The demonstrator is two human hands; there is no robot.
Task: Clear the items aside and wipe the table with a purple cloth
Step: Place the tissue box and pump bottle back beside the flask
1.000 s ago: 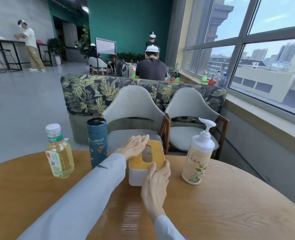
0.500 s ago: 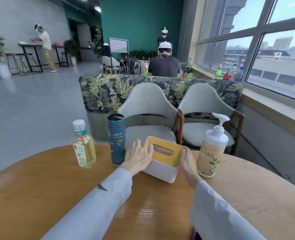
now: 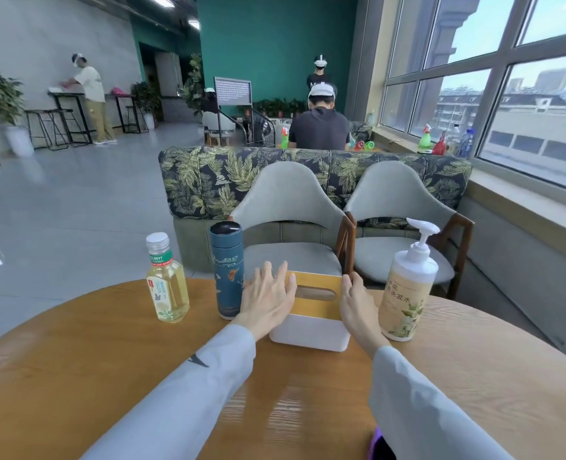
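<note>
A white tissue box [image 3: 310,332] with a yellow wooden lid stands on the round wooden table [image 3: 76,376] near its far edge. My left hand [image 3: 268,300] lies flat against the box's left side and lid, fingers stretched out. On the box's right side rests my right hand [image 3: 358,308], so the box is held between both palms. A tea bottle [image 3: 167,283] and a dark blue thermos [image 3: 227,270] stand to the left of the box, a pump bottle [image 3: 406,293] to its right. A bit of purple cloth [image 3: 376,441] shows at the bottom edge under my right sleeve.
Two grey chairs [image 3: 288,207] and a leaf-patterned sofa back [image 3: 208,180] stand just beyond the table's far edge. A window sill [image 3: 524,207] runs along the right. Other people are farther back in the room.
The tissue box has moved away from me toward the far edge, tilting on the way. My right hand shifted from its near side to its right side. The view has swung left.
</note>
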